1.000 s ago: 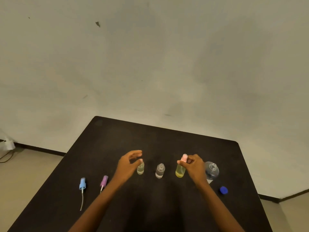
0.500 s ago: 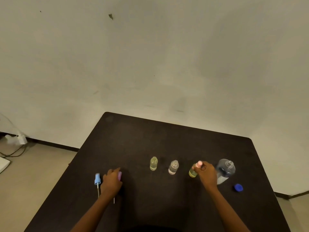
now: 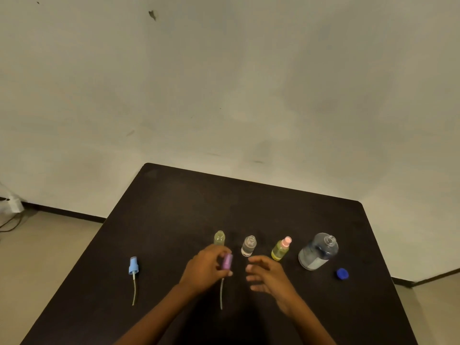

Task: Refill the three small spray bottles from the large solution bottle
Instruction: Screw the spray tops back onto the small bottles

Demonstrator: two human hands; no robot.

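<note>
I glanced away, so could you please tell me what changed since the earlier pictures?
The left hand picked up the purple spray head and carried it rightward. The right hand let go of the pink-capped bottle, now open. The large bottle, blue spray head and blue cap stayed put.

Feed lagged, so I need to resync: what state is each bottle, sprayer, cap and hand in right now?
Left small bottle: upright, uncapped.
Middle small bottle: upright, uncapped.
Right small bottle: upright, pink sprayer fitted.
Large bottle: upright, uncapped.
Blue cap: lying on table.
Blue sprayer: lying on table.
Purple sprayer: gripped by left hand.
Right hand: open, empty.
</note>
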